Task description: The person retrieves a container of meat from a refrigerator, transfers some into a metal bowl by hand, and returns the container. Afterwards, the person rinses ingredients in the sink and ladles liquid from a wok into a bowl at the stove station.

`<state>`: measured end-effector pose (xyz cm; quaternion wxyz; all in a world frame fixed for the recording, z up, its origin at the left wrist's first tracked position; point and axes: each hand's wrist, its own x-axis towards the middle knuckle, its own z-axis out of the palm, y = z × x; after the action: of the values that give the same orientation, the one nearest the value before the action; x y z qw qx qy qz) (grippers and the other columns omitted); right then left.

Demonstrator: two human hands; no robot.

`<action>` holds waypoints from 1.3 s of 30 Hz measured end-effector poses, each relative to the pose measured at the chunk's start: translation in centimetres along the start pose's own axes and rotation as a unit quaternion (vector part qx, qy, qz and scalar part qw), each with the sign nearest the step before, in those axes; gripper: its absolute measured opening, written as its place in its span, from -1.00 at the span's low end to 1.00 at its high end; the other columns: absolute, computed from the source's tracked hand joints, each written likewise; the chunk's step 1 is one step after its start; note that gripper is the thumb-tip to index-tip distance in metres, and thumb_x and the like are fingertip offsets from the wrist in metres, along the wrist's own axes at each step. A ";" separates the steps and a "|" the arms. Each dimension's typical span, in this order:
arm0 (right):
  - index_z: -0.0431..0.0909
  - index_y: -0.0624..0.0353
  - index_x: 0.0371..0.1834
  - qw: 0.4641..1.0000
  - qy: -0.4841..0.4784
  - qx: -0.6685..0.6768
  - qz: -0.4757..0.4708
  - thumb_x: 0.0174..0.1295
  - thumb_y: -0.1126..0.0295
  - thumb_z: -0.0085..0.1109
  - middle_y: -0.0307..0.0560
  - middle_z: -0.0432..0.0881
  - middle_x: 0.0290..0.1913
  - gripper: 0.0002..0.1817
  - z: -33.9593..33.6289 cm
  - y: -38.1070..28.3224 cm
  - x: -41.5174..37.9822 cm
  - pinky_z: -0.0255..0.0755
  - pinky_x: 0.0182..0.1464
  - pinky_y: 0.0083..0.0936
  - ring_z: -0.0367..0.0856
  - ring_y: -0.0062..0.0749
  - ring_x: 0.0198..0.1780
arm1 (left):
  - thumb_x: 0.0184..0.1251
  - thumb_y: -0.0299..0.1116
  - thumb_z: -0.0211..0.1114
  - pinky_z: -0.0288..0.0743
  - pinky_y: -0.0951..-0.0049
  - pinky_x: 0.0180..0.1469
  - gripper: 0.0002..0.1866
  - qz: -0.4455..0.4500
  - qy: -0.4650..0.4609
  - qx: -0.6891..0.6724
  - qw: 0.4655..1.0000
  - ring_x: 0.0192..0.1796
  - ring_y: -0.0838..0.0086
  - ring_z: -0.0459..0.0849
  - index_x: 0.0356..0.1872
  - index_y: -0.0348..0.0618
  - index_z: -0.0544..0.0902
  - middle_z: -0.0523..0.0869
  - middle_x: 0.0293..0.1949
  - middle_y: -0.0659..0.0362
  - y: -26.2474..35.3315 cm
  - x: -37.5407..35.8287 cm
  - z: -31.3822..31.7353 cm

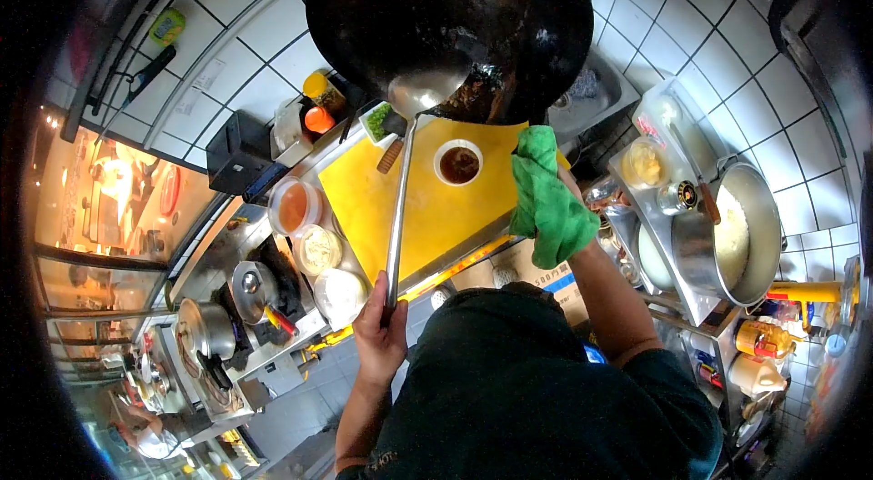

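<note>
My left hand [380, 335] is closed around the handle of a long metal ladle [400, 216]. The ladle's bowl overlaps the lower inside of a large black wok [364, 16], whose dark, shiny inner surface faces me. A folded green cloth [546, 198] is in my right hand [571, 185], its upper end close to the wok's rim; the cloth hides most of the fingers. Between my hands lies a yellow board [364, 207], bearing a white bowl [441, 173] of dark brown sauce. A wooden handle [389, 156] shows beside the ladle shaft.
Tubs, one of reddish liquid [294, 207], line the board's left side near a container of green bits [376, 123]. Lidded pots [205, 327] stand farther left. At right are a sink [605, 112], a shelf of jars and a large metal pot [768, 244]. Another person [159, 441] is at far left.
</note>
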<state>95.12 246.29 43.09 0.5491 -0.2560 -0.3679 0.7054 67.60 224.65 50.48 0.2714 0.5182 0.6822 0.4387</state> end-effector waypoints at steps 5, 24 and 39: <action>0.43 0.08 0.38 0.999 0.006 0.020 0.029 0.50 0.35 0.10 -0.22 0.62 0.05 -0.59 -0.9 0.6 0.0 0.58 -0.01 -0.53 0.64 -0.49 -0.03 | 0.37 -0.67 0.32 0.41 0.67 -0.27 -0.40 0.023 0.005 0.018 1.000 -0.34 0.69 0.48 0.45 -0.26 0.45 0.57 -0.30 0.27 0.4 0.2 0.5; 0.34 0.07 0.47 0.997 -0.017 0.010 0.070 0.50 0.28 0.11 -0.20 0.61 0.11 -0.49 -2.8 3.2 -1.1 0.62 -0.01 -0.48 0.64 -0.47 0.00 | 0.35 -0.64 0.34 0.42 0.62 -0.27 -0.41 0.031 0.021 0.051 0.998 -0.36 0.65 0.51 0.42 -0.30 0.48 0.57 -0.36 0.21 -0.6 0.1 2.4; 0.47 0.05 0.34 0.995 0.061 -0.073 0.010 0.56 0.13 0.02 -0.23 0.64 -0.05 -0.60 -2.0 5.9 -3.2 0.61 -0.11 -0.48 0.65 -0.44 -0.10 | 0.40 -0.65 0.28 0.39 0.65 -0.27 -0.40 -0.025 -0.032 0.048 0.998 -0.33 0.69 0.43 0.47 -0.35 0.40 0.54 -0.31 0.34 -1.3 1.2 0.6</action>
<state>94.05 242.97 37.00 0.5430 -0.3417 -0.3817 0.6653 67.08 225.87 49.19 0.2786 0.5273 0.7063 0.3814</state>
